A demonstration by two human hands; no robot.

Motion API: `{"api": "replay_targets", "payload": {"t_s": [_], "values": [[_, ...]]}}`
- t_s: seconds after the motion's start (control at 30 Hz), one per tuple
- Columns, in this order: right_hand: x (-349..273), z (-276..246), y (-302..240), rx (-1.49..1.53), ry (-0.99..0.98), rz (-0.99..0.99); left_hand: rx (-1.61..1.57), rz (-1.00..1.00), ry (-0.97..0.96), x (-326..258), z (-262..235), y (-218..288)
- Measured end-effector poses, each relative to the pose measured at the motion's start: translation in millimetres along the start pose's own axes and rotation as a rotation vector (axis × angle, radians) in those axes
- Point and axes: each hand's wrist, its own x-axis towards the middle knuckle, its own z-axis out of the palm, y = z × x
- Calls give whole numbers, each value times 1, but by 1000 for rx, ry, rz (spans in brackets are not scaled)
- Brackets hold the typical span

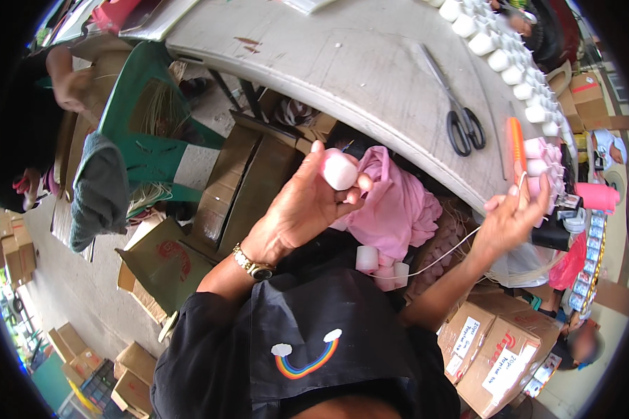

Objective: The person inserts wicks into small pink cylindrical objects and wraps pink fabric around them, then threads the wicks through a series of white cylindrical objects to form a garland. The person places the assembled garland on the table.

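Observation:
My left hand is closed around a small rounded white-and-pink piece, thumb on one side and curled fingers on the other. At the table's right edge is my right hand, fingers partly stretched. A thin pale cord runs up from my lap to this hand. An orange-handled tool meets its fingertips; whether they grip it is unclear. More white-and-pink pieces lie on my lap beside a crumpled pink cloth.
On the grey table lie black-handled scissors. Rows of white pieces and pink ones line its far right side. Cardboard boxes stand at my right. A green chair with a grey towel is at left, near another person's hand.

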Motion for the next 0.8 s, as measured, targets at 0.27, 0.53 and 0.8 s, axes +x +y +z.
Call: {"api": "replay_targets", "payload": {"t_s": [0.27,0.53,0.8], "values": [[-57,28,-75,151,-476,-321,-137,-81,-96,-1,15,-9],[-70,54,-75,84,-480,-326,-146,-68,-70,-3,17,-15],[-72,54,-67,-81,-504,-385,-15,2,-127,-3,14,-18]]}}
